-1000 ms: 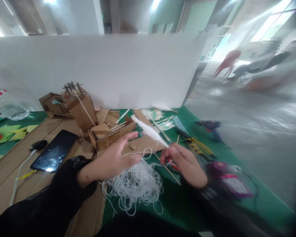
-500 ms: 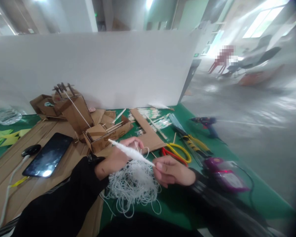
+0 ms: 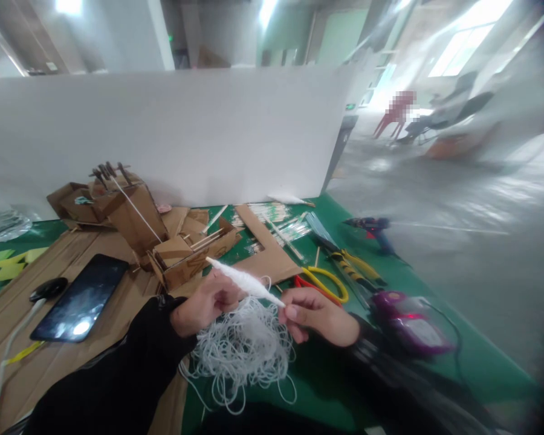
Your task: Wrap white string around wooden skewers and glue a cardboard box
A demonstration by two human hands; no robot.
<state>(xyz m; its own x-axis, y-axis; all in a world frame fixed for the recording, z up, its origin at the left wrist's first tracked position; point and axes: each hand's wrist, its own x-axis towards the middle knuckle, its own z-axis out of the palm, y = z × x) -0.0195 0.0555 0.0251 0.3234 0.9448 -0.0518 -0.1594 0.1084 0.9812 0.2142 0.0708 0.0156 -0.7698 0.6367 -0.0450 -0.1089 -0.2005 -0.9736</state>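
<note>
A thin wooden stick wrapped in white cord (image 3: 245, 280), thickest in the middle, slants across the centre. My right hand (image 3: 315, 314) pinches its lower right end between thumb and fingers. Close to the wrapped part on the left, my left hand (image 3: 211, 302) has its fingers curled together; what they hold, probably cord, is too small to make out. Under both hands lies a loose tangled heap of white cord (image 3: 245, 350) on the green table (image 3: 317, 386).
Cardboard boxes (image 3: 133, 220), a phone (image 3: 81, 296) and a black puck on a cable (image 3: 48, 289) are at left. Scissors (image 3: 326, 284), pliers (image 3: 358, 266), a glue gun (image 3: 372, 226) and a purple device (image 3: 412, 323) lie at right. A white panel (image 3: 163, 136) stands behind.
My left hand has come down and left, from behind the wrapped stick to beside it, its fingers now curled closer together. My right hand still holds the stick's end. The view has shifted slightly.
</note>
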